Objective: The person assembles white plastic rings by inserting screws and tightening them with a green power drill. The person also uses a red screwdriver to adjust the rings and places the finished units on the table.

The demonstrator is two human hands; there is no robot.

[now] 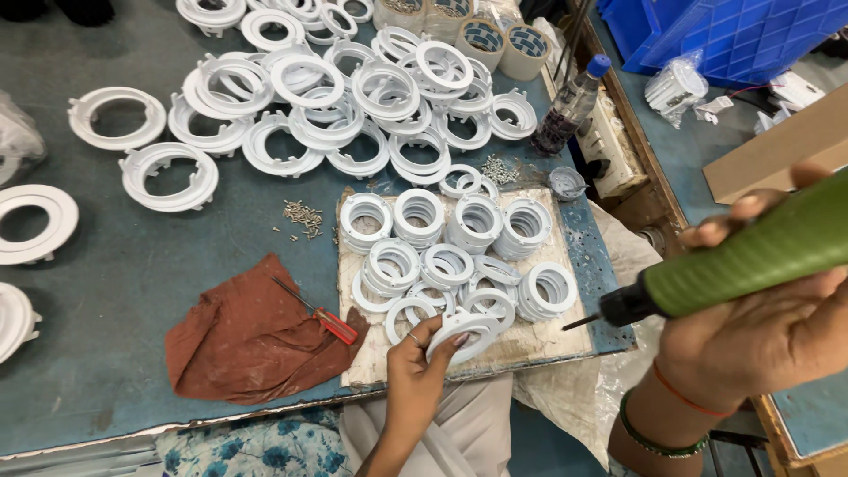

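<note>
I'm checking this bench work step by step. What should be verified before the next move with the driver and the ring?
1. Left hand grips a white ring: ok.
2. Right hand holds the green power screwdriver: ok.
3. Driver bit clear of the ring: ok, apart.
4. Screw on the bit: cannot tell.
5. Loose screws in view on the table: ok.
6. Red-handled screwdriver on the brown cloth, out of the way: ok.
</note>
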